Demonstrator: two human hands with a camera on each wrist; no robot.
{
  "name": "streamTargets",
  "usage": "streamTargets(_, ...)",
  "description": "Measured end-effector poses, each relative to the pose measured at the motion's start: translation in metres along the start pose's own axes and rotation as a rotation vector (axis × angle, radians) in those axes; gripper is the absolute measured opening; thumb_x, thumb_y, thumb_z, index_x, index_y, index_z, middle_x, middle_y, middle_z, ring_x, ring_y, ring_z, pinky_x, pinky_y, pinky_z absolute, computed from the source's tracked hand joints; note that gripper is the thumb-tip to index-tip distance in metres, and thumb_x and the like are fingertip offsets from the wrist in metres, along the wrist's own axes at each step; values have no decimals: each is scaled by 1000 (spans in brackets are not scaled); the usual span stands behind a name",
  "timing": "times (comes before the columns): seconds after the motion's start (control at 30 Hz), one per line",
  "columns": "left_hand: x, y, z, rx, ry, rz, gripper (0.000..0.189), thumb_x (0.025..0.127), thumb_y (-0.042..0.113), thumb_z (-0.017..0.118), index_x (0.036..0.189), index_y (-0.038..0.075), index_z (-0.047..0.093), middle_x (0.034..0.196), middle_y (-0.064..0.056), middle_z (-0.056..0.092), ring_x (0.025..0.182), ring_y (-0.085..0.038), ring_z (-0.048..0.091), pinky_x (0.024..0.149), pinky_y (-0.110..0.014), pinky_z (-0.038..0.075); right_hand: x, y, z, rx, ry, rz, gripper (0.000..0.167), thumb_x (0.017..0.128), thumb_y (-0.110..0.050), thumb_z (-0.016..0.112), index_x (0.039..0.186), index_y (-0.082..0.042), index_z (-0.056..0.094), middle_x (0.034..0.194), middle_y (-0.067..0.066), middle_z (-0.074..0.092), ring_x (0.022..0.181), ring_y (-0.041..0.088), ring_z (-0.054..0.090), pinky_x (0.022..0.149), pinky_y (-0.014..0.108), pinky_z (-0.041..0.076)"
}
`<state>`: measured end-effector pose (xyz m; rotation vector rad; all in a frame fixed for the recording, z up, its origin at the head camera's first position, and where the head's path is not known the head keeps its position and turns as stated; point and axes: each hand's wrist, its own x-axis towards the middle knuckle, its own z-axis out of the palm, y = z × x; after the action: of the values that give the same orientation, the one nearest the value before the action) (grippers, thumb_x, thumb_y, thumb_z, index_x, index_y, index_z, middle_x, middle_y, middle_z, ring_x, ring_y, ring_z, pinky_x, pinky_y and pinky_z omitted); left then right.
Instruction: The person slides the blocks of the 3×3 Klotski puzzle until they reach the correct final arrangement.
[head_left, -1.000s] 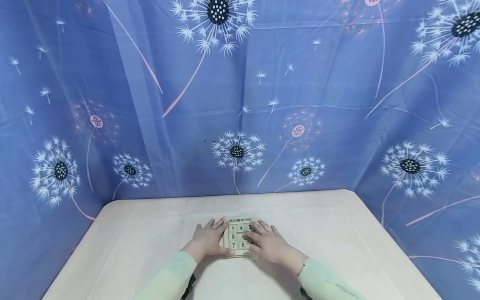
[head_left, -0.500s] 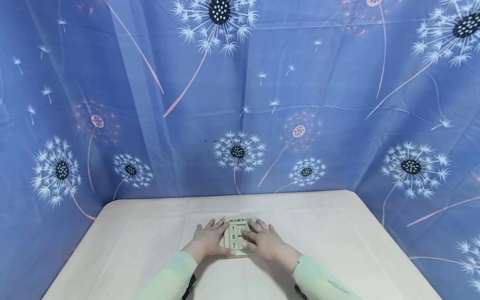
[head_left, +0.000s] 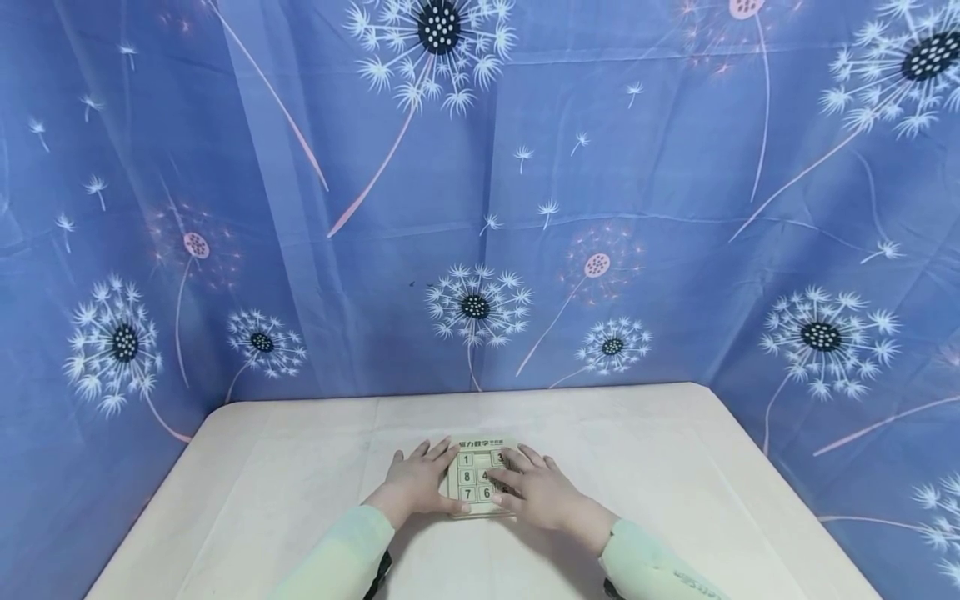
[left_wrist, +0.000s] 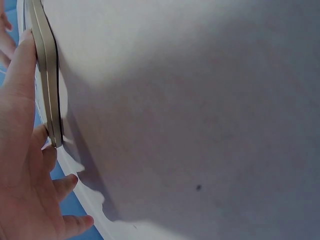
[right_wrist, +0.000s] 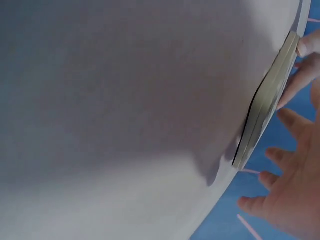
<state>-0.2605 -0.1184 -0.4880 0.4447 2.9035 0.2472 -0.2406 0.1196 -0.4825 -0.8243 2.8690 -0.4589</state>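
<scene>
Pale green sleeves run in from the near side, cut off by the bottom of the head view, with a dark band partly showing under the left one. The left hand is spread wide against a number puzzle board, thumb at its near left corner. The right hand, fingers fanned, reaches over the right side, one fingertip at the 4 tile.

Inside the board's frame, the near row shows 7, 6 and a half-covered 5. Next comes 8, then the 4, which a second ago sat one row farther off, between 1 and 3; bare board now shows there. Whatever lies right of the 4 is hidden by the hand. Small lettering on the far rim is hard to read.

The board lies flat on a pale counter; beyond hangs a blue dandelion-print curtain.
</scene>
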Motion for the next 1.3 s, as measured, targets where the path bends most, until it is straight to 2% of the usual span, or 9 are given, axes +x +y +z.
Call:
streamTargets(0.23,0,0,0,-2,3,1,101,76,72,76,158,21,42,168,-1,37,154,-37,37,120,-70,32,5,8,-2,-16,46,97,57,102,-49,55,146,-13,56,162,20,41,152,48,32,118,76,28)
streamTargets(0.4,2,-1,2,-5,2,3,102,76,73,75,158,21,42,168,-1,37,154,-37,37,120,-71,31,4,9,-3,-3,36,112,58,102,-50,55,147,-13,56,163,21,40,153,48,31,119,75,27)
streamTargets(0.9,2,-1,2,-1,-7,-7,102,77,73,75,158,22,41,168,0,36,154,-36,36,121,-69,31,-8,7,-7,1,43,44,56,102,-46,56,146,-11,57,162,23,40,151,51,33,116,79,28)
streamTargets(1.3,3,-3,6,5,0,-2,102,76,74,74,158,21,42,168,-1,37,154,-36,36,121,-69,31,-10,4,-6,10,35,14,54,103,-47,54,145,-14,58,162,23,40,151,51,33,115,80,29)
